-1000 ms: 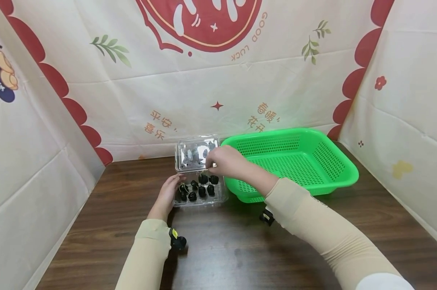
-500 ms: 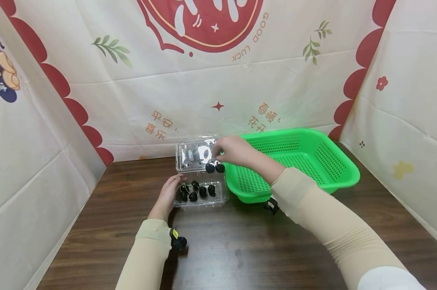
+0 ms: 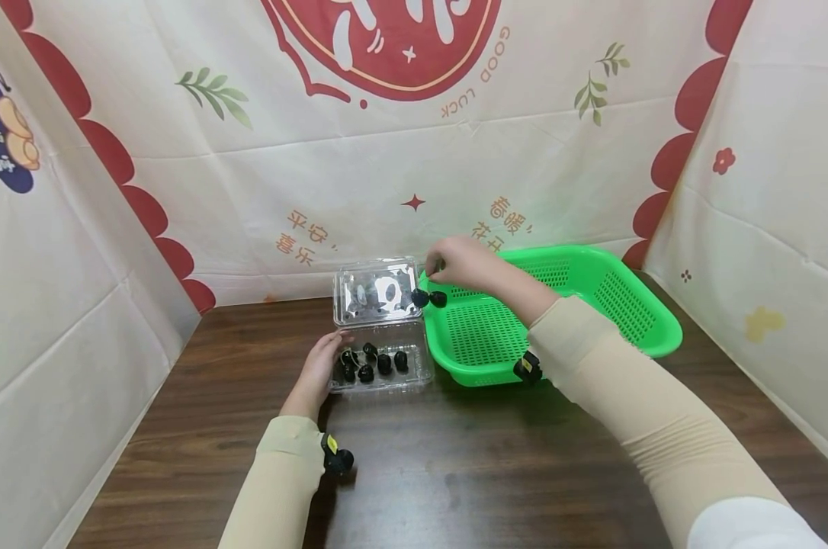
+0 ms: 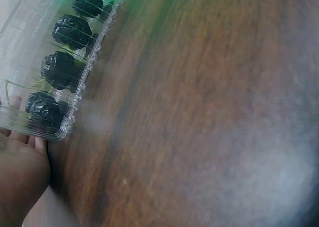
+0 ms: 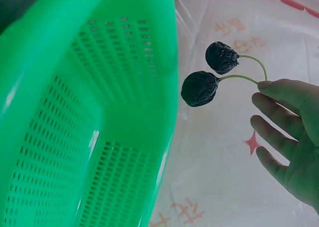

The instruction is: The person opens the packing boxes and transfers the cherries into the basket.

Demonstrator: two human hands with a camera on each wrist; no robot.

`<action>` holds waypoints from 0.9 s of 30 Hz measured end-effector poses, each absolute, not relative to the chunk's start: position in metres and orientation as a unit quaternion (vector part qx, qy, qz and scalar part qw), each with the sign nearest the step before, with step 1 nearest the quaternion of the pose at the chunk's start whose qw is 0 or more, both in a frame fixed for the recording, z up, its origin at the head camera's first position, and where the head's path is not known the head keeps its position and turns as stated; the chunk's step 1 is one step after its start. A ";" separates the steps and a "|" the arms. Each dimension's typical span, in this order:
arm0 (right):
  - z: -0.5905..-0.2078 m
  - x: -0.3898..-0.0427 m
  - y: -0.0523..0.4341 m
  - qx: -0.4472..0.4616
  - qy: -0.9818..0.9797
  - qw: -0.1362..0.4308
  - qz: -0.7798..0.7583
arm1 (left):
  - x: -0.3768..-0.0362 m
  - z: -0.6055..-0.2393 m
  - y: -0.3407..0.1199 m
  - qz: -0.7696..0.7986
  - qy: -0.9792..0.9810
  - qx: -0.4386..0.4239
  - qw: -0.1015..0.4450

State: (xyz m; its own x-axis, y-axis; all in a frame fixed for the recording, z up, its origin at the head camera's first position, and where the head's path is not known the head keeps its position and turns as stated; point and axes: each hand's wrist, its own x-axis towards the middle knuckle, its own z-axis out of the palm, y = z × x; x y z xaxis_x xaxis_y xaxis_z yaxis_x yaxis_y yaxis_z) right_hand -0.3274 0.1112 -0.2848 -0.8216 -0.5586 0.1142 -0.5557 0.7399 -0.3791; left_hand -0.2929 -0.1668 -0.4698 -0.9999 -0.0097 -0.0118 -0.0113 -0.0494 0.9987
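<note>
Right hand (image 3: 463, 264) pinches stems of two dark cherries (image 3: 430, 299), held over near-left rim of green basket (image 3: 592, 305). Left hand (image 3: 316, 371), fingers relaxed, rests vs. clear clamshell box (image 3: 381, 366) w/ remaining cherries (image 3: 373, 363) on wooden counter (image 3: 455, 465).

This looks like a makeshift recording booth rather than a home. A festive printed cloth (image 3: 400, 152) hangs on 3 sides, across the top and both edges, around a dark wooden table (image 3: 455, 473).
</note>
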 end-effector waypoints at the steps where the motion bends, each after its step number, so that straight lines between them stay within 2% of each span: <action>1: -0.285 -0.329 0.113 -0.296 0.934 0.004 -0.202 | -0.293 -0.470 -0.167 0.724 0.690 -0.008 -0.002; 27: -0.291 -0.370 0.165 -0.245 0.940 0.042 -0.234 | -0.294 -0.471 -0.169 0.714 0.700 -0.014 0.006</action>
